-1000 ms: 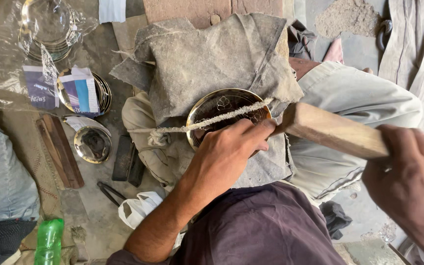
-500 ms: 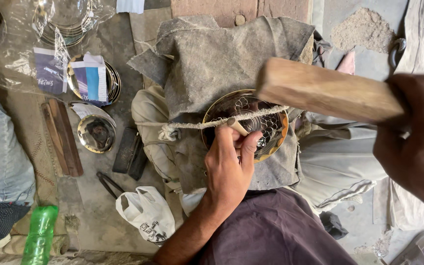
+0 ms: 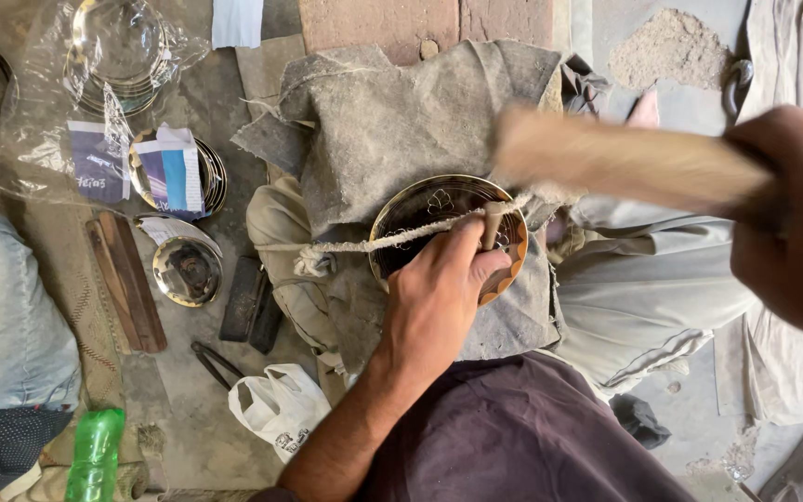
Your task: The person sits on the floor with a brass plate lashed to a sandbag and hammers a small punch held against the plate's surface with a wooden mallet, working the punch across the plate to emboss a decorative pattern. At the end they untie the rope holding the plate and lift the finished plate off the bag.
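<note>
The right hand [image 3: 792, 218] gripped the mallet [image 3: 625, 163], now raised toward 2 o'clock from the plate [image 3: 448, 232]; the left hand [image 3: 439, 297] pinched a punch [image 3: 493, 223] there.

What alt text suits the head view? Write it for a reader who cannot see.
A left hand presses a small wooden punch onto a round engraved brass plate, tied down by a frayed rope over grey cloth. The right hand holds a blurred wooden mallet above. More metal plates lie nearby.
</note>
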{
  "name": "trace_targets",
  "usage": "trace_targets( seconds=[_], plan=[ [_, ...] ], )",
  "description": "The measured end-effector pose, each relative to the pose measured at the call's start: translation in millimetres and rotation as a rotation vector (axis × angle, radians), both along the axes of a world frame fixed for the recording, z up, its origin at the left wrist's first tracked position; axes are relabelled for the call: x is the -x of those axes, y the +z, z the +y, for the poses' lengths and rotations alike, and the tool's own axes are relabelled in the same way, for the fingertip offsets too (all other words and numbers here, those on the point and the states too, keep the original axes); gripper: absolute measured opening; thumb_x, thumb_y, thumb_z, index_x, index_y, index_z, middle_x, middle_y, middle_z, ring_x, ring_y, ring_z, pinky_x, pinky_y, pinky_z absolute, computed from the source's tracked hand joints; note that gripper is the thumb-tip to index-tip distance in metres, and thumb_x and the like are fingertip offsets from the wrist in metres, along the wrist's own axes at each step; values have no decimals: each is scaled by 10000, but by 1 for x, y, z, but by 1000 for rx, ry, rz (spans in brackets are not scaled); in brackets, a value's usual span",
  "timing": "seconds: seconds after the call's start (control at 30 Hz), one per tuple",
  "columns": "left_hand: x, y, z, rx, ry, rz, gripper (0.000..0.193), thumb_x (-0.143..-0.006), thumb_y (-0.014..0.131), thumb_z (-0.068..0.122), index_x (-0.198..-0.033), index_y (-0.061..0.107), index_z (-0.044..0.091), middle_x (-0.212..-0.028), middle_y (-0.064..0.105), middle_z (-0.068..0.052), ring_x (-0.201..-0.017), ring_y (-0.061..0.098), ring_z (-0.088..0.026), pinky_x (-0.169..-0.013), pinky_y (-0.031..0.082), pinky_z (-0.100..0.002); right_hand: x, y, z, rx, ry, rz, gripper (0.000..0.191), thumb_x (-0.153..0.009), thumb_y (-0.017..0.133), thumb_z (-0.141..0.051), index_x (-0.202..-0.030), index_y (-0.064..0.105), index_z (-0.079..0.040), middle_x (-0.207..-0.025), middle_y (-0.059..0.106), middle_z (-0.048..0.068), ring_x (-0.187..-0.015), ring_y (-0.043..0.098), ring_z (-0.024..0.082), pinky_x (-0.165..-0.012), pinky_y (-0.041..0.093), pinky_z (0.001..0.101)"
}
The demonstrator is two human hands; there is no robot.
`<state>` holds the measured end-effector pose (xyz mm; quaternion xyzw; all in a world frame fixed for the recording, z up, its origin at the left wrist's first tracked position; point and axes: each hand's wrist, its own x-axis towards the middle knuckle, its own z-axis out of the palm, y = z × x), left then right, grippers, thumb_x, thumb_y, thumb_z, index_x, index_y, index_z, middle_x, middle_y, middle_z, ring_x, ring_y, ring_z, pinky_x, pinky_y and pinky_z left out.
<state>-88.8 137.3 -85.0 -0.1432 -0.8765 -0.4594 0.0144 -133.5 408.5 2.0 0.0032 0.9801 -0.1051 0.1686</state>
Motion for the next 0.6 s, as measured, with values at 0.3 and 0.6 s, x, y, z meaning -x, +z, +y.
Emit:
trace_targets(
  seconds=[0.3,0.6],
  plan=[
    [28,17,-10,105,-438,-52,293,-946,752,133,-1191,619,45,-881,700,-98,-743,741,-230,-567,604,-349,-107,-49,54,43,-189,94,321,-953,677,41,-1268,615,36,-944,698,220,-796,725,286,-696,618,400],
    [32,16,-5,95,-506,-61,305,-945,701,111,-1234,608,87,-940,725,-60,-803,758,-215,-596,613,-333,-154,-81,80,132,253,440,167,-952,718,3,-1114,680,-16,-974,729,207,-843,737,301,-705,605,390]
  ],
)
